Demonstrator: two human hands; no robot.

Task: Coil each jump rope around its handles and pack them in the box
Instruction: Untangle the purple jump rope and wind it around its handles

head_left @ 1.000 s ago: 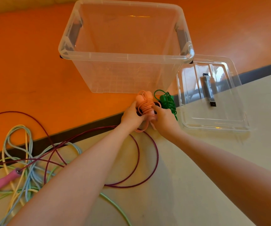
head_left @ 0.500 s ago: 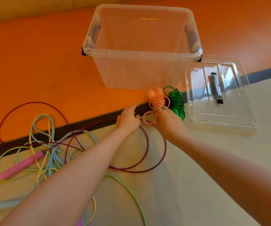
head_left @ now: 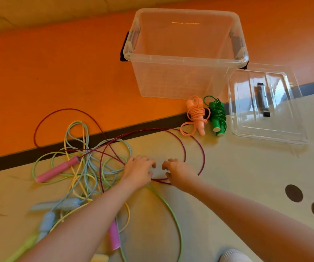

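Fingers of left hand (head_left: pixel 138 172) & right hand (head_left: pixel 178 172) loosely curled, empty, over maroon rope (head_left: pixel 184 148); tangle (head_left: pixel 84 167) just left could snag it.

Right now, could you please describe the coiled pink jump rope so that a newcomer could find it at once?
Start at the clear plastic box on the orange floor. Just in front of its right corner lie two wound bundles. The coiled pink jump rope is the left one, beside the coiled green jump rope.

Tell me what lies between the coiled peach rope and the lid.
The coiled green rope lies between the peach rope and the clear lid, as the head view shows.
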